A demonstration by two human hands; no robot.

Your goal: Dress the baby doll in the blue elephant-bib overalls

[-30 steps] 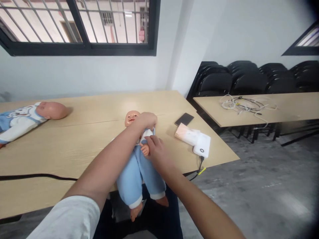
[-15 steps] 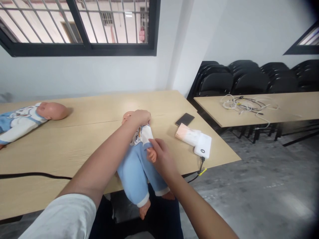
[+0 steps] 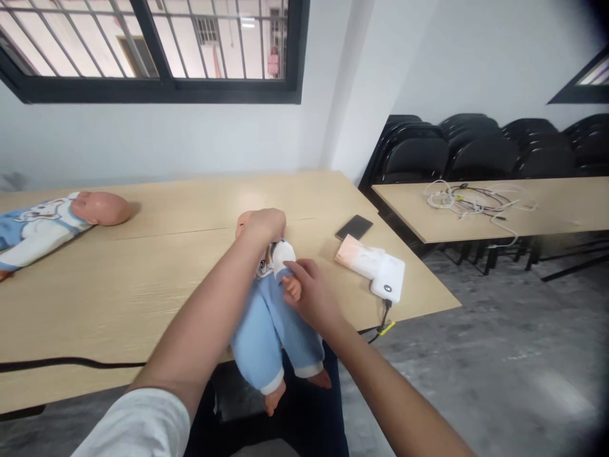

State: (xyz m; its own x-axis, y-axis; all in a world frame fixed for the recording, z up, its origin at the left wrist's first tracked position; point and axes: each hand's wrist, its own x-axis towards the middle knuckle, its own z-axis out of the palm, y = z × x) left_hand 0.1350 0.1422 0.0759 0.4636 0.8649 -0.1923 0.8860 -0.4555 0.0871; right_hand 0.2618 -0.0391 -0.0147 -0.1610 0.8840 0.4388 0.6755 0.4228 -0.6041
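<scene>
A baby doll [image 3: 259, 330] in light-blue trousers and a white top lies on its back at the table's near edge, its bare feet hanging over. My left hand [image 3: 269, 225] is curled over the doll's shoulder by the neck, gripping the top there; its fingertips are mostly hidden. Part of the doll's head [image 3: 243, 222] shows behind that hand. My right hand [image 3: 314, 295] holds the doll's forearm at the blue cuff of the sleeve [image 3: 284, 257], thumb and index finger on the cloth. The small doll hand [image 3: 292, 287] pokes out beside my palm.
Right of the doll on the table [image 3: 166, 285] are a dark phone [image 3: 354, 227], a tissue pack [image 3: 360, 256] and a white power bank [image 3: 388, 279] with a cable. A second doll [image 3: 52, 222] lies far left. Cables [image 3: 469, 200] lie on another table; folding chairs [image 3: 413, 155] stand behind.
My right hand has moved slightly up the doll's arm, and the sleeve looks more bunched. The left hand keeps its place at the shoulder. The view has shifted a little.
</scene>
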